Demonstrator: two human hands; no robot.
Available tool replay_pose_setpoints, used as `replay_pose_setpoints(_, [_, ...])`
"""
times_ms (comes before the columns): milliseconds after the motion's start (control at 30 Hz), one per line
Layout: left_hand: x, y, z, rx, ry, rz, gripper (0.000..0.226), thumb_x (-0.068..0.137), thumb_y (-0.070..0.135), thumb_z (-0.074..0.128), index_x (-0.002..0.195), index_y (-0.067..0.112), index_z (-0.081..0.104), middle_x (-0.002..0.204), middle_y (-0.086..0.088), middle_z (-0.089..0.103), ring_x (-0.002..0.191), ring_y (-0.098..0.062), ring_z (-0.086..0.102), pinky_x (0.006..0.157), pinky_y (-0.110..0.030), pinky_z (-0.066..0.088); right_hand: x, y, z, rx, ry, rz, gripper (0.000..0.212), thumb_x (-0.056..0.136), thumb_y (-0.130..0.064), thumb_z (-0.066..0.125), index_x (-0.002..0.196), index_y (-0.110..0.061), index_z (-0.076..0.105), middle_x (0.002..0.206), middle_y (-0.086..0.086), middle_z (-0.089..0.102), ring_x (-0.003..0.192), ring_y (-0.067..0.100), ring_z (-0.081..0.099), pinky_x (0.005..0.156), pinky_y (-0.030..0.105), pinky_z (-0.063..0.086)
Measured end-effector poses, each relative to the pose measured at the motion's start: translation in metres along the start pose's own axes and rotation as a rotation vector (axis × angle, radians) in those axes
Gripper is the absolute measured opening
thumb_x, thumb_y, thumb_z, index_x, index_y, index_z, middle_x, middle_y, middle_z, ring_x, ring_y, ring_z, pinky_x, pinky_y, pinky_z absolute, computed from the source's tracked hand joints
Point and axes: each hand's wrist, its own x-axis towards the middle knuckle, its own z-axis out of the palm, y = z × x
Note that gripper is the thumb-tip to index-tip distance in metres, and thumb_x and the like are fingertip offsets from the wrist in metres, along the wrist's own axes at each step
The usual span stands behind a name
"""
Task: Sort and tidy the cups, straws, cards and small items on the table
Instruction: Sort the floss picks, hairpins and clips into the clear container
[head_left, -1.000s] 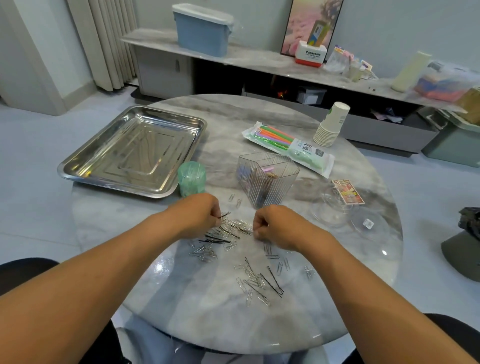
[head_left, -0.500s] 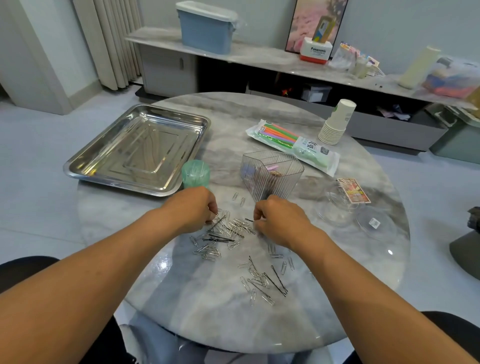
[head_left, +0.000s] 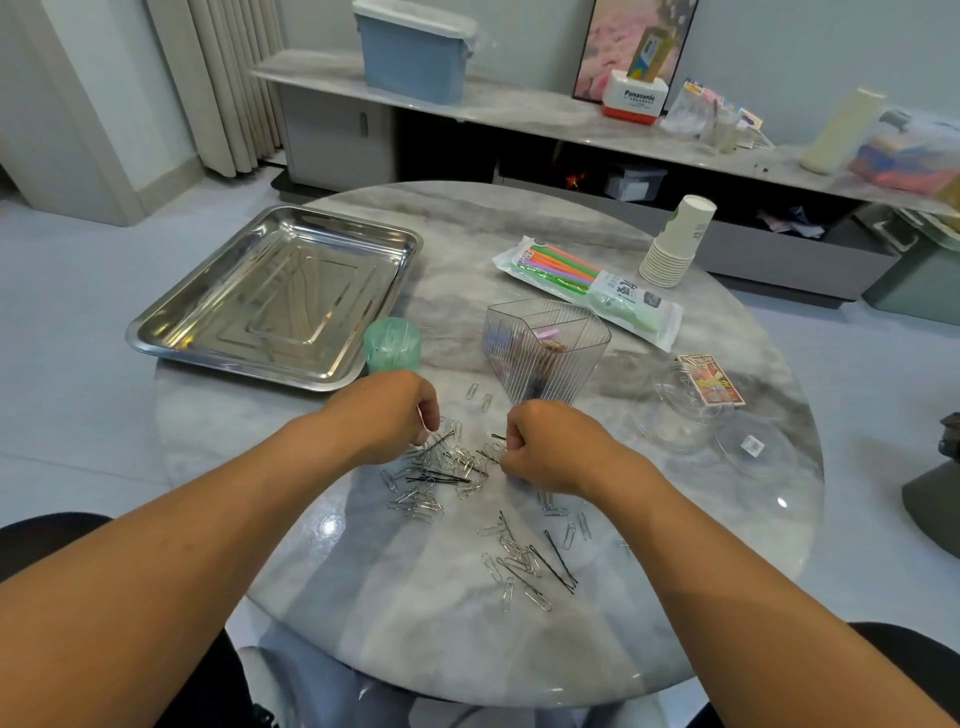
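While paper clips (head_left: 457, 462) and black hairpins (head_left: 439, 479) lie scattered over the near middle of the round marble table (head_left: 571, 649), the left hand (head_left: 387, 415) and right hand (head_left: 545, 447) sit curled over the pile, each seeming to pinch a hairpin, though the fingertips are hidden. Just beyond stands a clear ribbed holder (head_left: 545, 353), with a green cup (head_left: 392, 345) and steel tray (head_left: 275, 296) to the left. Straws (head_left: 587, 286), stacked paper cups (head_left: 675, 244) and cards (head_left: 709, 379) lie far right.

On table (head_left: 519, 649): one steel tray (head_left: 275, 296), one green cup (head_left: 392, 345), one clear ribbed bin (head_left: 545, 353), one straw pack (head_left: 587, 288), one paper-cup stack (head_left: 678, 241), one card pack (head_left: 709, 387). Paper clips (head_left: 452, 462): too many to count.
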Motion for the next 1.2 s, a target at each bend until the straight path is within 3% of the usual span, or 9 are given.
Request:
replay_pose_setpoints(167, [0.000, 0.000, -0.002, -0.003, -0.032, 0.033, 0.019, 0.083, 0.016, 0.078, 0.079, 0.032, 0.069, 0.071, 0.013, 0.064, 0.073, -0.010, 0.062, 0.065, -0.025, 0.047, 0.005, 0.019, -0.014, 0.088, 0.096, 0.079, 0.016, 0.083, -0.009, 0.063, 0.073, -0.019, 0.058, 0.084, 0.003, 0.067, 0.081, 0.025, 0.064, 0.065, 0.036, 0.051])
replay_pose_setpoints(400, [-0.005, 0.010, 0.013, 0.195, -0.176, 0.144, 0.021, 0.074, 0.033, 0.086, 0.091, 0.033, 0.076, 0.072, 0.018, 0.062, 0.076, -0.005, 0.060, 0.060, -0.023, 0.042, 0.009, 0.021, 0.005, 0.089, 0.103, 0.110, 0.030, 0.084, -0.033, 0.079, 0.112, -0.031, 0.068, 0.106, -0.006, 0.067, 0.099, 0.020, 0.061, 0.073, 0.030, 0.041])
replay_pose_setpoints(533, [-0.004, 0.013, 0.020, 0.300, -0.115, 0.199, 0.012, 0.080, 0.029, 0.081, 0.081, 0.031, 0.069, 0.077, 0.013, 0.059, 0.077, -0.010, 0.056, 0.052, -0.023, 0.031, 0.012, 0.012, 0.014, 0.154, 0.069, 0.117, 0.006, 0.089, -0.026, 0.075, 0.094, -0.025, 0.071, 0.097, -0.006, 0.071, 0.095, 0.019, 0.065, 0.075, 0.031, 0.048])
replay_pose_setpoints(700, [-0.005, 0.010, 0.028, 0.386, -0.134, 0.239, 0.012, 0.097, 0.025, 0.060, 0.087, 0.031, 0.056, 0.097, 0.006, 0.045, 0.090, -0.023, 0.058, 0.070, -0.032, 0.044, 0.009, 0.003, 0.016, -0.086, 0.037, 0.040, 0.013, 0.098, -0.013, 0.059, 0.108, -0.010, 0.068, 0.112, 0.008, 0.061, 0.100, 0.029, 0.062, 0.075, 0.035, 0.046])
replay_pose_setpoints(833, [0.000, 0.009, 0.015, 0.087, -0.076, 0.165, 0.017, 0.099, 0.027, 0.059, 0.084, 0.030, 0.051, 0.083, 0.012, 0.056, 0.079, -0.014, 0.056, 0.063, -0.029, 0.038, 0.007, 0.002, 0.009, 0.052, 0.096, 0.015, 0.007, 0.101, -0.010, 0.053, 0.103, -0.015, 0.056, 0.103, 0.006, 0.063, 0.092, 0.026, 0.059, 0.071, 0.035, 0.042])
replay_pose_setpoints(933, [0.002, 0.010, 0.004, -0.205, -0.048, 0.110, 0.010, 0.097, 0.018, 0.065, 0.090, 0.024, 0.063, 0.079, 0.008, 0.064, 0.068, -0.007, 0.056, 0.060, -0.022, 0.042, 0.005, -0.002, 0.003, 0.238, 0.064, 0.021, 0.011, 0.099, -0.014, 0.060, 0.109, -0.017, 0.064, 0.109, 0.006, 0.066, 0.098, 0.025, 0.062, 0.077, 0.031, 0.047])
replay_pose_setpoints(1067, [-0.001, 0.011, 0.004, -0.435, -0.083, 0.026, 0.012, 0.096, 0.006, 0.065, 0.104, 0.014, 0.069, 0.081, -0.001, 0.068, 0.064, -0.009, 0.059, 0.061, -0.021, 0.051, 0.004, -0.011, 0.011, 0.061, -0.042, 0.046, 0.015, 0.091, -0.005, 0.067, 0.105, -0.007, 0.072, 0.107, 0.013, 0.069, 0.098, 0.031, 0.066, 0.082, 0.034, 0.055])
replay_pose_setpoints(1133, [-0.002, 0.012, 0.006, -0.484, -0.117, 0.009, 0.014, 0.096, 0.002, 0.064, 0.106, 0.009, 0.069, 0.085, -0.009, 0.068, 0.069, -0.015, 0.062, 0.069, -0.027, 0.057, 0.004, -0.010, 0.011, -0.025, -0.037, 0.044, 0.013, 0.089, 0.004, 0.060, 0.080, -0.003, 0.065, 0.084, 0.013, 0.062, 0.079, 0.033, 0.063, 0.063, 0.034, 0.053])
replay_pose_setpoints(1200, [-0.003, 0.011, 0.006, -0.526, -0.130, -0.001, 0.010, 0.095, 0.001, 0.066, 0.101, 0.007, 0.070, 0.085, -0.012, 0.069, 0.073, -0.018, 0.064, 0.080, -0.038, 0.060, 0.002, -0.008, 0.010, -0.102, -0.032, 0.033, 0.031, 0.086, 0.007, 0.055, 0.061, -0.008, 0.044, 0.066, 0.008, 0.043, 0.057, 0.026, 0.046, 0.045, 0.028, 0.033])
